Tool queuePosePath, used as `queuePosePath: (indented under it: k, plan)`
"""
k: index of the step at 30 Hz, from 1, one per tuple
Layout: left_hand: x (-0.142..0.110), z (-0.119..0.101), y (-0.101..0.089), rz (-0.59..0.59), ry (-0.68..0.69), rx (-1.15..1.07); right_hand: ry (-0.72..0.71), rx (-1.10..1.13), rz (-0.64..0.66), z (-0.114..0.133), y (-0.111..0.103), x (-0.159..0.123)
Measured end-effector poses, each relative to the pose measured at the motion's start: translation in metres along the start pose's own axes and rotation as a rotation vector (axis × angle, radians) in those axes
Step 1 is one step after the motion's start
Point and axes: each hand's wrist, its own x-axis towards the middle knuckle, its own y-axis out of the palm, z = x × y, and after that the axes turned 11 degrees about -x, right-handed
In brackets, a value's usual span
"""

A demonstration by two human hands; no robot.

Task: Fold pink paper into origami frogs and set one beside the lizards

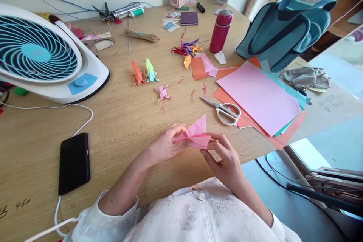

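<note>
A partly folded piece of pink paper (198,127) is held between both hands above the table's front edge. My left hand (170,141) pinches its left side, thumb along the lower layer and fingers behind. The right corner is gripped by my right hand (224,155) between thumb and fingers. One pointed flap stands up; the lower layers lie folded together. Just beyond are a small pink origami frog (163,93), an orange folded figure (137,73) and a green one (151,70). White-handled scissors (227,112) lie to the right, blades slightly apart.
Pink, orange and teal paper sheets (259,96) are stacked at right, near a teal bag (283,30) and magenta bottle (221,31). A fan (85,64) and a cabled phone (74,163) are at left. Folded paper figures (187,49) and a stick bundle (141,35) lie farther back.
</note>
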Motion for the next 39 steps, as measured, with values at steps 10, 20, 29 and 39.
queuePosePath:
  k: [10,20,29,39]
  plan:
    - [0.018,-0.012,0.014,0.052,0.017,-0.149,-0.014,0.082,0.118,-0.005,0.001,-0.004]
    - [0.010,0.004,0.031,-0.192,0.142,-0.156,0.349,0.285,0.133,0.006,0.010,0.002]
    - [0.009,0.006,0.034,-0.392,0.129,-0.275,0.393,0.282,0.150,0.011,0.016,0.004]
    - [0.007,0.007,0.037,-0.435,0.078,-0.385,0.594,0.399,0.063,0.015,0.024,0.005]
